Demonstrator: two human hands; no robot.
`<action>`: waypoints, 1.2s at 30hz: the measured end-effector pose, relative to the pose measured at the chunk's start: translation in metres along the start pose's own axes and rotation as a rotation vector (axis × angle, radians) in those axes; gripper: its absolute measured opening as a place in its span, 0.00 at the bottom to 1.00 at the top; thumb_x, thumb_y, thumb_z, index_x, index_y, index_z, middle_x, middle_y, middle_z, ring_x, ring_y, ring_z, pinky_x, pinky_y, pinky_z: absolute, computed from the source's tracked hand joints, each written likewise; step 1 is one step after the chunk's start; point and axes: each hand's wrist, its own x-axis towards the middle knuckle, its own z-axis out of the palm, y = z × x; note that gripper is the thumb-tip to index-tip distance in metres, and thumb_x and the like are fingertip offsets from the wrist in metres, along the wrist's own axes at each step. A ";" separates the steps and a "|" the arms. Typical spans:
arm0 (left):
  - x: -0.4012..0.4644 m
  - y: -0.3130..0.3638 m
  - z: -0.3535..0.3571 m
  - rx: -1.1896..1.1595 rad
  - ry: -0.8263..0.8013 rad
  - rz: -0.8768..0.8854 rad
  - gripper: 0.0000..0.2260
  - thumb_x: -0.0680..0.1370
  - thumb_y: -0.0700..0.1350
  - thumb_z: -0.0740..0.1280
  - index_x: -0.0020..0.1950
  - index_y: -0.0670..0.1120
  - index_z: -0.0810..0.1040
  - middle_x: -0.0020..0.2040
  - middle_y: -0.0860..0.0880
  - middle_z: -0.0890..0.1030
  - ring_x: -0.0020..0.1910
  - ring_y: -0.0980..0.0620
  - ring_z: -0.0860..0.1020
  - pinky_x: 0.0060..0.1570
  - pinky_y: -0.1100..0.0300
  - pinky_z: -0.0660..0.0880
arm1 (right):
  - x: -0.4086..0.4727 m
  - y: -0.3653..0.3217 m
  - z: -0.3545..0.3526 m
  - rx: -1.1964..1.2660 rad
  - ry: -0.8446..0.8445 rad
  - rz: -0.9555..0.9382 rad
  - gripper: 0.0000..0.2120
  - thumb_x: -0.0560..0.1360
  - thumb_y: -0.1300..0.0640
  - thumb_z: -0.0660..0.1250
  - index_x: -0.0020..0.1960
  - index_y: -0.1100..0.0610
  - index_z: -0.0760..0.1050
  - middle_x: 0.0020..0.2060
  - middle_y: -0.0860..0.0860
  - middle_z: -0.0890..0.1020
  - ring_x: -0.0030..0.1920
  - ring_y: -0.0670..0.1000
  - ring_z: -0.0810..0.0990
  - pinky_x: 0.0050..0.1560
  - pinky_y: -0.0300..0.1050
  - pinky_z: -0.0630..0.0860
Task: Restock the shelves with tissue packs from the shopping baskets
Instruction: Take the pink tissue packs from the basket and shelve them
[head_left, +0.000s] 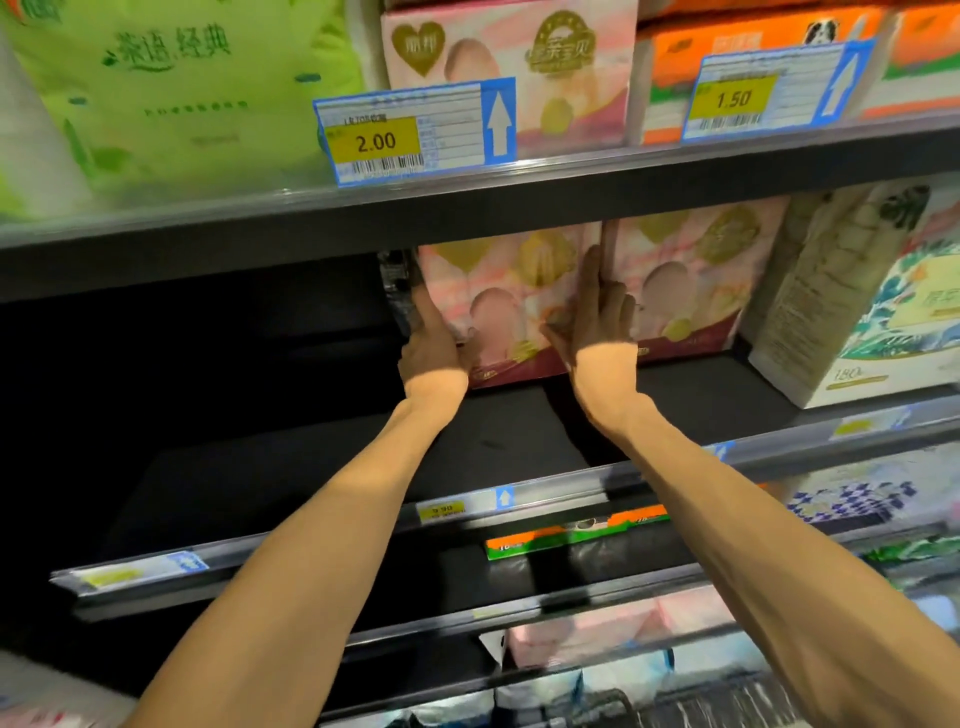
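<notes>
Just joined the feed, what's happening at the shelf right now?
A person is reaching into the middle shelf with both arms. The left hand and the right hand are on the two sides of a pink tissue pack, which stands deep on the shelf, right beside a matching second pink pack. To the left of it the shelf is dark, with no goods visible. A white floral pack stands at the right, nearer the front. No shopping basket can be clearly made out.

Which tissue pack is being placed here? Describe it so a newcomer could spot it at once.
Find the dark middle shelf, under the yellow 2.00 price tag. At its back stand two matching pink tissue packs with gold hearts. It is the left pink pack, held between the left hand and right hand; its twin is untouched.
</notes>
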 end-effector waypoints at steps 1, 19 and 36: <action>0.000 0.001 -0.003 0.012 -0.014 -0.002 0.46 0.73 0.58 0.76 0.80 0.49 0.50 0.70 0.41 0.75 0.60 0.33 0.79 0.56 0.41 0.77 | 0.000 0.000 -0.002 0.034 0.001 0.001 0.41 0.81 0.41 0.63 0.82 0.63 0.53 0.58 0.63 0.73 0.52 0.61 0.71 0.50 0.52 0.69; -0.144 -0.033 -0.070 0.333 0.004 0.528 0.37 0.81 0.64 0.61 0.84 0.51 0.50 0.83 0.46 0.57 0.82 0.45 0.52 0.79 0.39 0.52 | -0.107 0.030 -0.121 -0.001 -0.298 -0.206 0.45 0.78 0.37 0.67 0.84 0.53 0.48 0.80 0.59 0.61 0.77 0.61 0.65 0.69 0.59 0.73; -0.397 -0.119 -0.038 0.447 -0.559 0.715 0.34 0.83 0.63 0.56 0.84 0.50 0.49 0.84 0.47 0.50 0.83 0.45 0.47 0.80 0.41 0.49 | -0.412 0.068 -0.226 -0.076 -0.696 -0.103 0.45 0.77 0.35 0.67 0.84 0.53 0.50 0.80 0.56 0.62 0.77 0.59 0.65 0.72 0.62 0.70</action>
